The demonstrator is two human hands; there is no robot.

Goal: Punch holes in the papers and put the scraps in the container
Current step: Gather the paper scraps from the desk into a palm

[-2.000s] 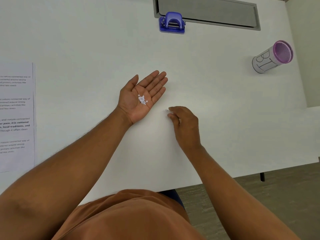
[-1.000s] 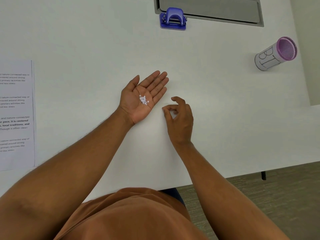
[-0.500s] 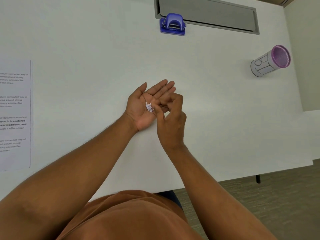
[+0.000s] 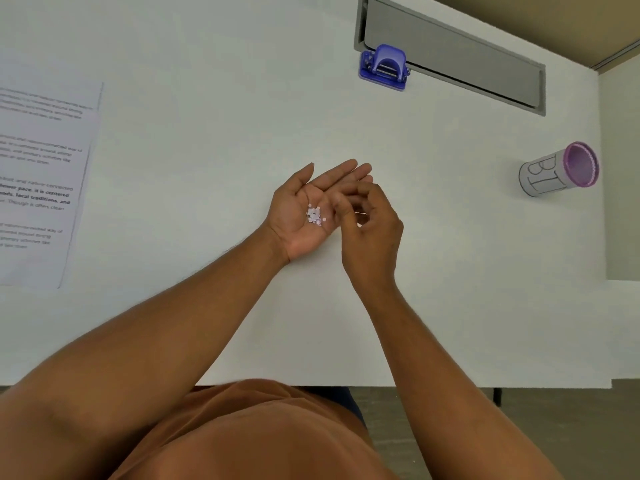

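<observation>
right hand point(image 4: 372, 225) now over left hand point(image 4: 304, 209), fingers curled, pinch contents unclear | left palm flat, cupping scraps point(image 4: 314, 215) | container point(image 4: 554, 174) well right: tip next

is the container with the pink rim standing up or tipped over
Upright: the container stands on the table, its pink-rimmed open mouth facing up toward the camera. Contents cannot be told.
</observation>
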